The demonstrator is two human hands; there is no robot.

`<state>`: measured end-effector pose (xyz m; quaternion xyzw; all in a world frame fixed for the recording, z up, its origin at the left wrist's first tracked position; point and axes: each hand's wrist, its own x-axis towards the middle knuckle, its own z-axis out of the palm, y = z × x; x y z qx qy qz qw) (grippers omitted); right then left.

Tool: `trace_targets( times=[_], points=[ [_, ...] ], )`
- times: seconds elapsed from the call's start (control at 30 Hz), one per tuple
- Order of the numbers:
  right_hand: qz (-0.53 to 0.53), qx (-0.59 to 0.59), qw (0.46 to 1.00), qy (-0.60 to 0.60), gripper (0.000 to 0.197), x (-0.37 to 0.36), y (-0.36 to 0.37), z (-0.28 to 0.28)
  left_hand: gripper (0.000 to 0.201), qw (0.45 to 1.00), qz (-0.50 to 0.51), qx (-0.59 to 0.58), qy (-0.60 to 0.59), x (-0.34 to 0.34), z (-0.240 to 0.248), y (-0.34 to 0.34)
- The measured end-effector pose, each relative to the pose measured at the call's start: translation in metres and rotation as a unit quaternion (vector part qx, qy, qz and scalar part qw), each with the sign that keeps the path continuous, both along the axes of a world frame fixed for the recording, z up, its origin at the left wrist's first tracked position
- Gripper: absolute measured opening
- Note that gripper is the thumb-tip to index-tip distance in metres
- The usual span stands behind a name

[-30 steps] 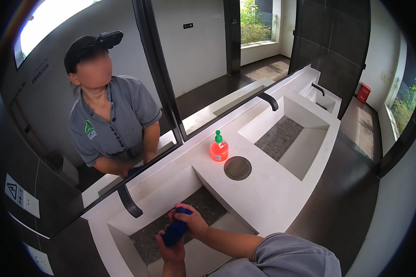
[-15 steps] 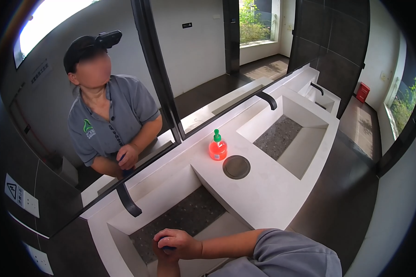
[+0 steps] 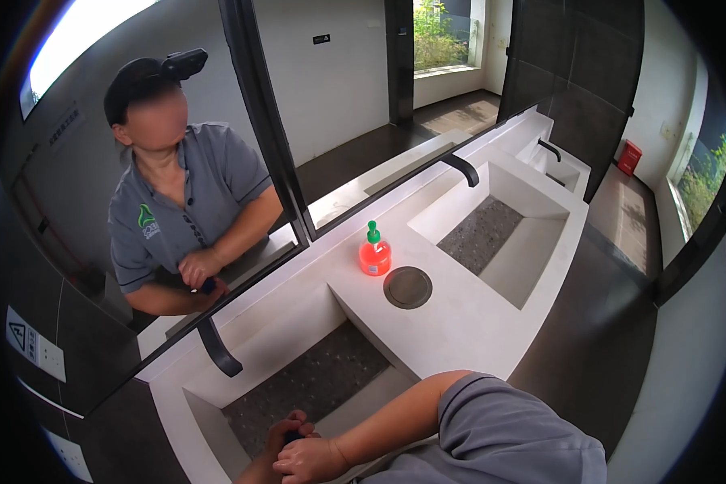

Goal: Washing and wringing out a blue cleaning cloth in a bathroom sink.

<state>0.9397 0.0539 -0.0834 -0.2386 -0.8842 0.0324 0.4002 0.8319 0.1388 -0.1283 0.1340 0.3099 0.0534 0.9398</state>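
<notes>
My left hand (image 3: 283,429) is over the near sink (image 3: 187,419), its fingers curled around a small dark blue thing (image 3: 294,436) whose kind I cannot make out. My right arm crosses in front of me from the right. My right hand (image 3: 310,461) lies closed over my left wrist, just below the blue thing, and partly hides it. Left of the hands, a black curved faucet (image 3: 218,348) juts out over the sink. The mirror (image 3: 254,161) shows both hands together, with the blue thing between them.
A pump bottle (image 3: 375,255) of red liquid with a green top stands on the white counter (image 3: 460,331) beside a round metal lid (image 3: 407,288). Beyond are a second sink (image 3: 532,262) with its black faucet (image 3: 462,170), and a red box (image 3: 628,157) near the wall.
My right hand has slid down from the top of my left hand to its wrist, uncovering the left fingers. My right forearm now slopes more steeply. The bottle has stayed put.
</notes>
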Motion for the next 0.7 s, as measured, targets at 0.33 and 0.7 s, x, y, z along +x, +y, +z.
trace_targets(
  times=[0.33, 0.7],
  points=[
    [0.065, 0.033, 0.982, -0.175, 0.017, -0.008, 0.005, 0.005, 0.01, 0.994, -0.074, 0.072, 0.046, 0.007, 0.018, 0.008],
    [0.077, -0.116, 0.945, -0.294, 0.023, -0.053, 0.009, -0.062, 0.013, 0.937, -0.201, 0.272, 0.091, 0.005, 0.009, 0.011]
  ],
)
